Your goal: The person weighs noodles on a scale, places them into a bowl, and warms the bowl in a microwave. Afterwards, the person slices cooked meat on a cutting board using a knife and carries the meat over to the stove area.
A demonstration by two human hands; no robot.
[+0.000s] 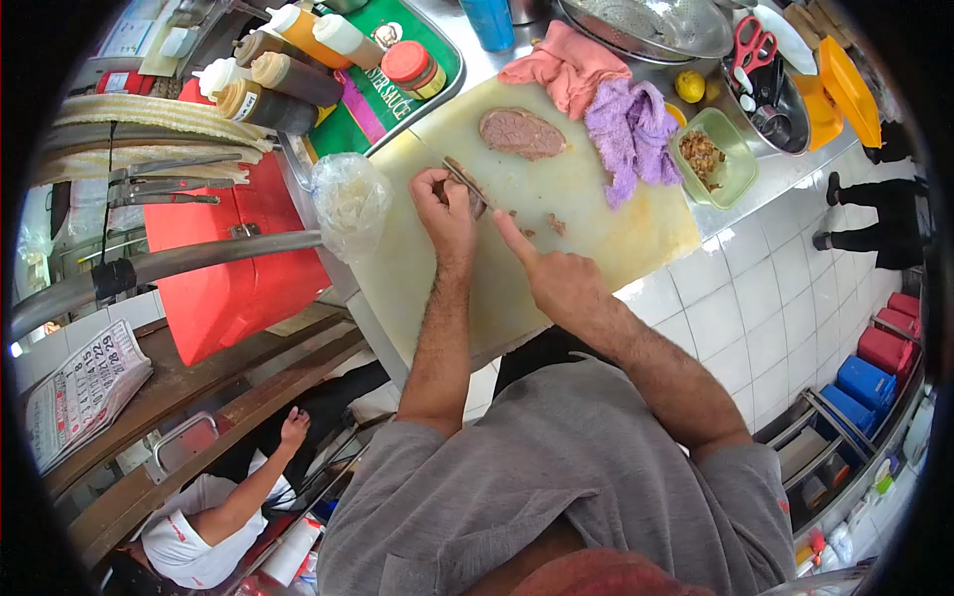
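Observation:
My right hand [566, 281] is closed, its index finger stretched along the back of a narrow knife [465, 179]; the handle is hidden in the palm. The blade points up and to the left, past the fingers of my left hand [447, 214]. That hand is curled around a small brown piece of meat [477, 207], mostly covered by the fingers. Small meat scraps [556, 224] lie beside the blade on the pale cutting board [626, 238]. A larger oval slab of browned meat [522, 134] rests flat farther up the board.
A pink cloth [566, 68] and a purple cloth [632, 134] lie at the board's far edge. To the right stands a green container [730, 164] of brown bits. A plastic bag [350, 204] and a green tray [397, 30] with sauce bottles are left. Another person [214, 517] sits lower left.

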